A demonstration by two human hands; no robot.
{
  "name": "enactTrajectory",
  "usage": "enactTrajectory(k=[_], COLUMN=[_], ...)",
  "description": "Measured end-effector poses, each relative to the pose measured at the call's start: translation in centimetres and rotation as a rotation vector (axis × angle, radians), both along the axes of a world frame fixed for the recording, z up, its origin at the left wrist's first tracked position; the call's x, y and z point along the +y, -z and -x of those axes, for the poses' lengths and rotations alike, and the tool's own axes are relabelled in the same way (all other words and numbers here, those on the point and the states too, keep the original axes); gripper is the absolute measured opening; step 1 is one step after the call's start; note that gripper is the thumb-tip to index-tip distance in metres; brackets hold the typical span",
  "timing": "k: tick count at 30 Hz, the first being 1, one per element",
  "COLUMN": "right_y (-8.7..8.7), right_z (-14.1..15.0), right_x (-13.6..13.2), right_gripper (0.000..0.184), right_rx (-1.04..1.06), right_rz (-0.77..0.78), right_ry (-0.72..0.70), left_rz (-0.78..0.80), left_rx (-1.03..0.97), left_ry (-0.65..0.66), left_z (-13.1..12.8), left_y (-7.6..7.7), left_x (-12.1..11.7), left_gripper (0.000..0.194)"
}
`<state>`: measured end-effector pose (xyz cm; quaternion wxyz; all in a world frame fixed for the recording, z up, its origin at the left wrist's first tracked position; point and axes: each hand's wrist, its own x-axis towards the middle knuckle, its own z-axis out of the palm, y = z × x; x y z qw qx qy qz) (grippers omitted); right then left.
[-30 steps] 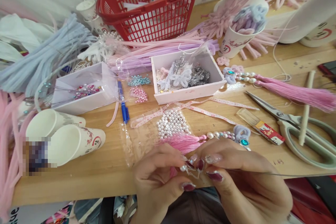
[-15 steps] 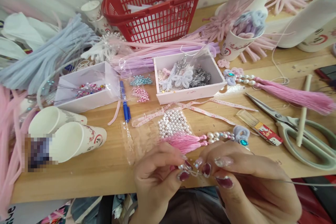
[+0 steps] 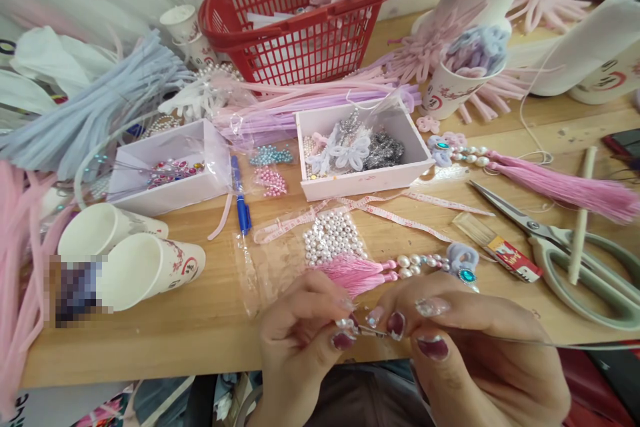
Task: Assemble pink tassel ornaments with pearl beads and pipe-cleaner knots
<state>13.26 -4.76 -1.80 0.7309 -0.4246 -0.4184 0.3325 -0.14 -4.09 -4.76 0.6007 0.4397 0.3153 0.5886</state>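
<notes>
My left hand (image 3: 303, 340) pinches the end of a thin clear cord (image 3: 371, 331) between thumb and index finger; small shiny bits at the fingertips are too small to tell apart. My right hand (image 3: 480, 347) grips the same cord close by, a few finger-widths away, and its tail runs off to the right edge. Just beyond the fingers lies a pink tassel (image 3: 350, 273) joined to a string of pearl beads (image 3: 409, 263) and a blue-grey loop with a teal gem (image 3: 468, 275). Loose white pearl beads (image 3: 334, 238) rest on clear plastic behind it.
Scissors (image 3: 555, 240) and a small needle case (image 3: 500, 247) lie at right. Two white boxes (image 3: 370, 190) hold beads and ornaments. Paper cups (image 3: 187, 267) lie tipped at left, a red basket (image 3: 300, 57) stands behind, and a tape measure (image 3: 390, 215) crosses the middle.
The short stretch of cord between my fingertips looks straighter, where a small loop showed before. Both hands keep their pinch; the view has shifted slightly.
</notes>
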Motion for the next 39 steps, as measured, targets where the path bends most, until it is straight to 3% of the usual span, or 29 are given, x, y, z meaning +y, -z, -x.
enactTrajectory(k=[3, 9, 15, 26, 39], right_y=[0.03, 0.1, 0.38, -0.01, 0.35], right_z=[0.29, 0.21, 0.64, 0.71, 0.54], right_x=[0.0, 0.2, 0.14, 0.38, 0.08], right_gripper=[0.015, 0.018, 0.015, 0.013, 0.015], right_rx=[0.038, 0.07, 0.162, 0.236, 0.223], right_rz=[0.013, 0.009, 0.055, 0.117, 0.145], right_ry=[-0.005, -0.151, -0.127, -0.252, -0.268], left_rz=[0.05, 0.012, 0.008, 0.09, 0.082], left_rx=[-0.026, -0.035, -0.089, -0.121, -0.085], left_ry=[-0.004, 0.028, 0.039, 0.044, 0.001], left_z=[-0.02, 0.14, 0.08, 0.25, -0.03], left_y=[-0.15, 0.14, 0.19, 0.23, -0.09], left_x=[0.0, 0.21, 0.51, 0.34, 0.44], left_gripper=[0.013, 0.015, 0.013, 0.013, 0.012])
